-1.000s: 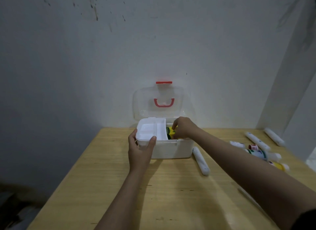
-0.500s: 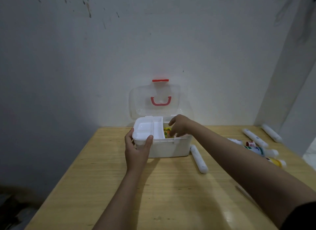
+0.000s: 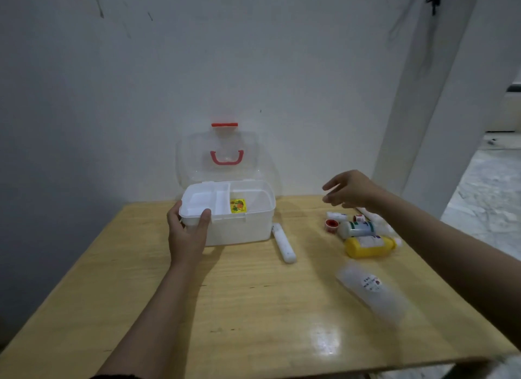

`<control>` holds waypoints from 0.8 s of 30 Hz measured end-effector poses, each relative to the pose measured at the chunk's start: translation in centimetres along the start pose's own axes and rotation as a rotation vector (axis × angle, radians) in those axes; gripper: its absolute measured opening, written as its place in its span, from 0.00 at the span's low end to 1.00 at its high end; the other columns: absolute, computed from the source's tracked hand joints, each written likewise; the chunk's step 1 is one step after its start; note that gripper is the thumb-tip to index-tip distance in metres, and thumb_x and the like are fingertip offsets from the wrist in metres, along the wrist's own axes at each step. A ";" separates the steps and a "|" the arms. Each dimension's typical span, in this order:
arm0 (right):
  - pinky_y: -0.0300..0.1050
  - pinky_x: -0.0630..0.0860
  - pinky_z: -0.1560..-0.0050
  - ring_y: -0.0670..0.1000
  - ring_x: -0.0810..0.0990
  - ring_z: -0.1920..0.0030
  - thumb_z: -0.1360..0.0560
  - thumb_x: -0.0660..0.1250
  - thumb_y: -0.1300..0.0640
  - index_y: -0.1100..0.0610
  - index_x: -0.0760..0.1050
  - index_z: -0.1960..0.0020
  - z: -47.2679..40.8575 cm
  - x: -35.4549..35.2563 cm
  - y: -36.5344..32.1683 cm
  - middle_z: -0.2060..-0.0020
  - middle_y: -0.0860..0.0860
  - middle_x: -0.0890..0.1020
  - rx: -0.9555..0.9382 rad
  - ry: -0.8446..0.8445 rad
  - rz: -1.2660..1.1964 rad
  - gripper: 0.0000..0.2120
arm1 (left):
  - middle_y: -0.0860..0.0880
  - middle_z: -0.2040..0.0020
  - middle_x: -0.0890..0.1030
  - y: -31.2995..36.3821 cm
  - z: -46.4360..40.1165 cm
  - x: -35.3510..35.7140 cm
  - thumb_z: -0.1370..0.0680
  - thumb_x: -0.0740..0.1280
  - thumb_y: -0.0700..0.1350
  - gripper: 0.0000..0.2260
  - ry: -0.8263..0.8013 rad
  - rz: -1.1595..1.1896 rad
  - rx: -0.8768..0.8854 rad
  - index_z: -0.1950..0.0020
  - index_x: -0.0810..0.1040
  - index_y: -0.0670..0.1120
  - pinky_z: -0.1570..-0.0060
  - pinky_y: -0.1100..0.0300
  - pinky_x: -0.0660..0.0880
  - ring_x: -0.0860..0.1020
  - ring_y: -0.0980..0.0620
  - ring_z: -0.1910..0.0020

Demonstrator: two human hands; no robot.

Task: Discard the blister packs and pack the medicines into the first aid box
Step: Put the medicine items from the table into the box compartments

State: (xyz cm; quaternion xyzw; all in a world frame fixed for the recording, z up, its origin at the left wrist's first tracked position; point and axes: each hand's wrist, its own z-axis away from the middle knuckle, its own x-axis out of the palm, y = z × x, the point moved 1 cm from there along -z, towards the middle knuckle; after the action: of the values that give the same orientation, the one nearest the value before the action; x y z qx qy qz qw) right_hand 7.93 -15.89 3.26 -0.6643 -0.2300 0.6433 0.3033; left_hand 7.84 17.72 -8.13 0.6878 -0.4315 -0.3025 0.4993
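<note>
Right hand (image 3: 351,191) withdrawn from the white plastic first aid box (image 3: 236,226) since half a second ago and now lifted at centre right of the frame, fingers spread and empty, above the cluster of medicines. Left behind in the box's right compartment: one small yellow packet with a colourful print (image 3: 238,205), lying flat against the divider. Reads as one item packed, next pick about to begin.

Left hand (image 3: 187,232) unchanged at the box's front left corner, thumb over the rim of the white inner tray (image 3: 203,201), fingers wrapped against the wall, steadying it. Clear lid with red handle (image 3: 227,157) upright against the wall at centre frame.

Count on the pale wooden table (image 3: 197,308), right half of the frame:
- one yellow bottle (image 3: 369,246), on its side
- one white bottle with green label (image 3: 358,228), just behind it
- one small red-capped round container (image 3: 331,224)
- a couple of small white items behind, too blurred to number
- one white tube-like stick (image 3: 283,242) just beside the box
- one clear plastic blister pack with a round sticker (image 3: 370,290), lower right, not yet discarded

Most of the packing judged undone.
</note>
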 end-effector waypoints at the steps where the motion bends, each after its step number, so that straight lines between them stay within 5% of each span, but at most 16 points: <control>1: 0.52 0.81 0.50 0.55 0.83 0.54 0.32 0.74 0.63 0.58 0.79 0.46 0.5 -0.6 1.4 0.54 0.59 0.84 0.021 0.021 0.029 0.14 | 0.53 0.37 0.71 0.0 0.0 0.1 0.27 0.71 0.49 0.28 -0.003 0.005 -0.003 0.30 0.63 0.50 0.48 0.61 0.71 0.73 0.53 0.41; 6: 0.37 0.72 0.63 0.51 0.82 0.56 0.33 0.75 0.59 0.55 0.81 0.49 3.0 -2.2 7.2 0.52 0.55 0.85 0.042 0.111 0.281 0.13 | 0.53 0.35 0.70 0.1 0.1 0.2 0.26 0.70 0.50 0.28 -0.011 0.007 -0.012 0.30 0.62 0.52 0.46 0.58 0.72 0.72 0.53 0.41; 10: 0.39 0.71 0.53 0.52 0.79 0.48 0.30 0.72 0.55 0.54 0.80 0.45 4.0 -1.6 10.2 0.45 0.54 0.82 0.068 0.135 0.304 0.14 | 0.51 0.35 0.70 0.0 0.2 0.2 0.26 0.70 0.50 0.28 -0.018 0.014 -0.015 0.30 0.62 0.51 0.43 0.58 0.72 0.72 0.53 0.41; 19: 0.42 0.72 0.52 0.53 0.77 0.45 0.29 0.69 0.53 0.54 0.75 0.37 2.6 -1.2 11.8 0.39 0.56 0.77 0.185 0.177 0.181 0.21 | 0.49 0.32 0.70 -0.3 0.0 0.0 0.26 0.70 0.50 0.28 -0.023 0.013 -0.025 0.30 0.62 0.52 0.42 0.54 0.73 0.72 0.50 0.38; 24: 0.49 0.74 0.42 0.56 0.76 0.40 0.30 0.68 0.49 0.50 0.75 0.38 2.0 -0.5 12.3 0.38 0.56 0.77 0.254 0.209 0.128 0.21 | 0.49 0.32 0.70 -0.6 0.0 0.1 0.26 0.71 0.51 0.28 -0.018 0.022 -0.029 0.30 0.62 0.52 0.41 0.53 0.74 0.73 0.50 0.38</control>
State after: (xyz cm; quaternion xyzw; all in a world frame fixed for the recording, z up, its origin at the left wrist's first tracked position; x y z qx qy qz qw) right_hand 4.82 -24.75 -4.90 -0.6970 -0.0714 0.6128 0.3654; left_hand 8.11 17.69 -8.67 0.6731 -0.4391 -0.3094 0.5084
